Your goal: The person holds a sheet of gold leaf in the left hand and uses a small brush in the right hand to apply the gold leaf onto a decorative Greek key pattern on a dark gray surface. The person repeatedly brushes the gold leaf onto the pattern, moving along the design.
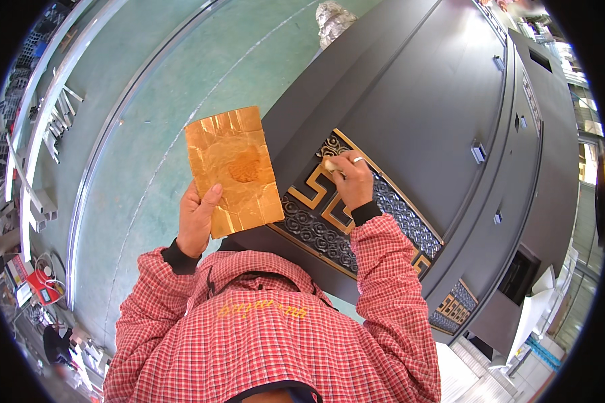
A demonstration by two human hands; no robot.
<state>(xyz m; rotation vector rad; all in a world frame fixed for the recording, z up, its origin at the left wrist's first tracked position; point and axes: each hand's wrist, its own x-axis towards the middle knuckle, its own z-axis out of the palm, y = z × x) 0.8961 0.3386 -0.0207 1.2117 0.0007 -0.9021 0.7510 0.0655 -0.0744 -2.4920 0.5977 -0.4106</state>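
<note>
My left hand (198, 213) holds up a gold-coloured rectangular sheet (232, 138) by its lower left edge, thumb on top. A darker orange-gold patch of what looks like powder or paint lies in its middle. My right hand (356, 180) pinches a small pale wad (328, 164), perhaps sponge or cloth, against the upper part of an ornate panel (323, 245). That panel has dark raised scrolls, a gold angular key pattern (307, 196) and a gold border. My right wrist and sleeve cover part of it.
The panel sits on a large dark grey metal surface (410, 101) stretching away to the upper right. A second patterned panel (454, 307) is at lower right. Green floor (161, 168) lies to the left, with metal profiles (57, 121) and a red device (44, 285) beyond.
</note>
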